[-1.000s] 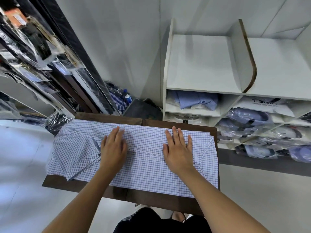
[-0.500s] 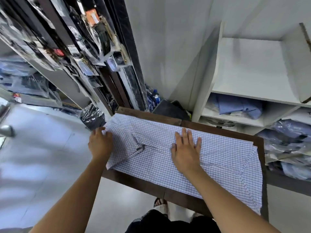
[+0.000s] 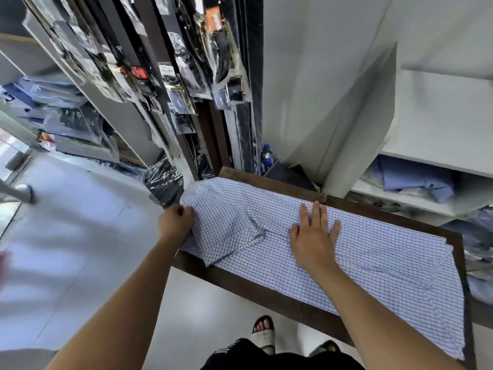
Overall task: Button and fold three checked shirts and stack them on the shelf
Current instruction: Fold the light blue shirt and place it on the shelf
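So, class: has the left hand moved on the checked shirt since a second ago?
Yes. The left hand has slid from the checked shirt's middle to its collar end, at the brown table's left edge, gripping the fabric.

L hand (image 3: 174, 222) slid off the middle of the checked shirt (image 3: 320, 252) to its left end & now grips the edge there. Before, it lay flat. R hand (image 3: 312, 236) moved a bit toward the shirt's middle. View swung left.
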